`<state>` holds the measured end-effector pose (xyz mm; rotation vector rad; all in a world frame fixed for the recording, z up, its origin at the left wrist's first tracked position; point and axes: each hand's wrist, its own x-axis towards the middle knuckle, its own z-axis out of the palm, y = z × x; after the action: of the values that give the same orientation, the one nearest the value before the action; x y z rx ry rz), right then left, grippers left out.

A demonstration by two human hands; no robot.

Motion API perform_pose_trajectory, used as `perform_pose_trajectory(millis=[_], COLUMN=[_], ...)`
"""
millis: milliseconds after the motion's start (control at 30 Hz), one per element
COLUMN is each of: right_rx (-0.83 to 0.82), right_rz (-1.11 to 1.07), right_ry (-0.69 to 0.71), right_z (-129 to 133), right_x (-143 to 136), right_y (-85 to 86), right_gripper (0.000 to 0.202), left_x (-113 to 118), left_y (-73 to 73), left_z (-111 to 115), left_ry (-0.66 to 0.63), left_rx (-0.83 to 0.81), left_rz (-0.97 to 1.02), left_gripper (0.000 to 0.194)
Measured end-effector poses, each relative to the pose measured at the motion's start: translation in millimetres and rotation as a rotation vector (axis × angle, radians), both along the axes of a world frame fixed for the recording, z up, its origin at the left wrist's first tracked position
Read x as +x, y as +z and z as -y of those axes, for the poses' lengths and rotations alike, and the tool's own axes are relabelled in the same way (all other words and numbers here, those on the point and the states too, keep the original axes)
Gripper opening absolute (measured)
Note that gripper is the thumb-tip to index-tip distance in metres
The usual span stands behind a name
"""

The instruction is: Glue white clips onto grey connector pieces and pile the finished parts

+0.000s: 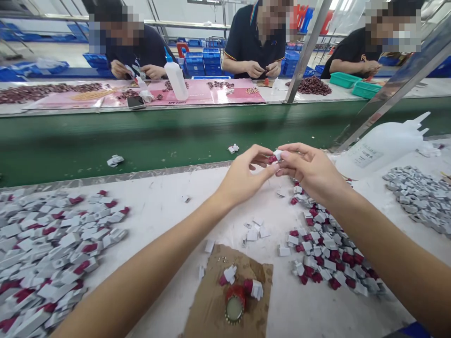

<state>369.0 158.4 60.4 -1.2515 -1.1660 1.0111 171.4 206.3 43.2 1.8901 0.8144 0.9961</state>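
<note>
- Crown cap on cardboard: best kept level, not knocked.
- White-maroon plastic pc held btwn fingertips of L hand & R hand, nr far edge of table; should be pinched lightly, parts kept square w/o twisting.

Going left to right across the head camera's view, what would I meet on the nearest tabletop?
A wide pile of pale-and-dark-red pieces → a piece of brown cardboard → another pale-and-dark-red pile → a pile of gray pieces.
</note>
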Motion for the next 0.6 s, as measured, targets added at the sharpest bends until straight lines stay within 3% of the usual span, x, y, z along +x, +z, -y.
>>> perform_pose_trajectory(millis=[133,233,467,600], right_rx=[0.053,0.073,0.057,0.048], right_rz=[-0.05,0.086,0.352,0.389], right_ry=[-0.003,0.008,0.237,0.208], right_z=[43,72,135,158], right_x=[-24,-33,-44,-55], right_y=[0.7,2.1,-7.0,-20.3], right_gripper=[0.043,0.038,0.018,0.018], left_x=[-15,-34,-71,-88], left_y=[3.5,3.8,-0.4,-9.4], left_z=[46,70,131,145], left_ry=[-0.008,-0.026,-0.16,-0.109], left_rx=[0.066,0.017,-0.321,-0.256], left_rz=[0.116,0.03,-0.075,-0.222], left_gripper=[0.006,0.015,0.02,0.019])
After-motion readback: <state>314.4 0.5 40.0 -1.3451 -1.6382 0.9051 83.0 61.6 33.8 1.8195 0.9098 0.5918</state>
